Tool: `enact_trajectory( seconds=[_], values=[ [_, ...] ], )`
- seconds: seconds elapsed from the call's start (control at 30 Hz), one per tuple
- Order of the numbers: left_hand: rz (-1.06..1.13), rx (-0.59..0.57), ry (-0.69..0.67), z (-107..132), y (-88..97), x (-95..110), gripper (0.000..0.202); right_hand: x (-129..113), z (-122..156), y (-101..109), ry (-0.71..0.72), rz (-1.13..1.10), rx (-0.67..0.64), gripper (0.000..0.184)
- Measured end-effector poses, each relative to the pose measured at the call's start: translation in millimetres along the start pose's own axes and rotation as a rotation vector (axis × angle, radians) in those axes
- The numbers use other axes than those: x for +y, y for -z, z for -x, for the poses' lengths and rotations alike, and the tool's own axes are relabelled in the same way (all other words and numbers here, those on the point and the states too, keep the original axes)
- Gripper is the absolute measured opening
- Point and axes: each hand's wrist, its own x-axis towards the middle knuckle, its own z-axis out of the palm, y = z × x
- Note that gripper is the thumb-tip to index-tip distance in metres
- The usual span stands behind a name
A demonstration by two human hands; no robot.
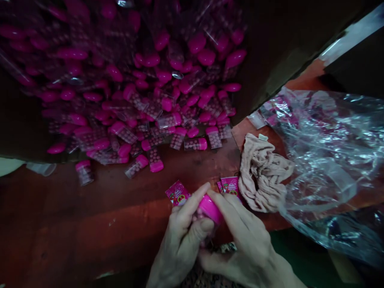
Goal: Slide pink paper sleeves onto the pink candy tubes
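Observation:
Between my two hands, near the table's front edge, is a small clear container with a pink cap (211, 209) and round beads or candies inside. My left hand (183, 236) grips its clear body, the thumb lying across it. The fingers of my right hand (244, 230) press on the pink cap from the other side. Just beyond my left fingertips lies a pink printed label (177, 193). More pink labels (230, 185) lie behind my right fingers, partly covered by them.
A large heap of pink-capped containers (168, 120) spills from a dark box (270, 52) onto the red table (60, 228). At right are a crumpled beige cloth (264, 176) and a clear plastic bag (336, 160) with pink pieces inside. An uncapped clear container (42, 168) lies at left.

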Motion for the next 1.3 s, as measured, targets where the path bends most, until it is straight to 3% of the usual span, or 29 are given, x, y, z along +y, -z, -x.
enact_trajectory(
  seconds=[0.1, 0.2, 0.4, 0.57, 0.63, 0.7, 0.83, 0.97, 1.2, 1.3],
  values=[
    [-0.187, 0.089, -0.080, 3.4, -0.5, -0.2, 0.043, 0.7, 0.2, -3.0, 0.111, 0.042, 0.058, 0.067],
    [-0.201, 0.120, -0.111, -0.2, -4.4, 1.1, 0.038, 4.4, -0.2, -7.1, 0.132, 0.015, 0.020, 0.070],
    [-0.010, 0.136, -0.006, -15.3, -17.4, -0.3, 0.050, 15.3, 1.6, -6.1, -0.044, -0.108, -0.283, 0.077],
    [-0.169, 0.145, 0.098, -16.4, -16.4, -6.2, 0.073, 17.6, -3.1, 1.6, -0.072, -0.114, -0.455, 0.079],
    [-0.245, 0.114, 0.126, -14.5, -13.3, -5.1, 0.081, 15.6, -2.5, -0.6, -0.076, -0.106, -0.431, 0.077],
    [-0.247, 0.085, 0.135, -13.0, -10.9, -2.7, 0.084, 13.1, 0.3, -5.4, -0.088, -0.076, -0.326, 0.071],
    [-0.084, 0.032, 0.148, -13.8, -10.5, -0.4, 0.079, 11.9, 7.8, -15.0, -0.031, 0.007, -0.177, 0.059],
    [0.020, 0.028, 0.152, -14.2, -11.9, -2.9, 0.071, 9.9, 14.1, -19.2, 0.023, 0.054, -0.183, 0.063],
    [0.104, 0.080, 0.124, -7.5, -13.7, -1.3, 0.076, -5.7, 21.8, -20.8, -0.074, 0.100, -0.214, 0.066],
    [0.116, 0.113, 0.101, -6.3, -15.7, -3.1, 0.075, -3.1, 19.3, -19.3, -0.005, 0.115, -0.198, 0.065]
  ],
)
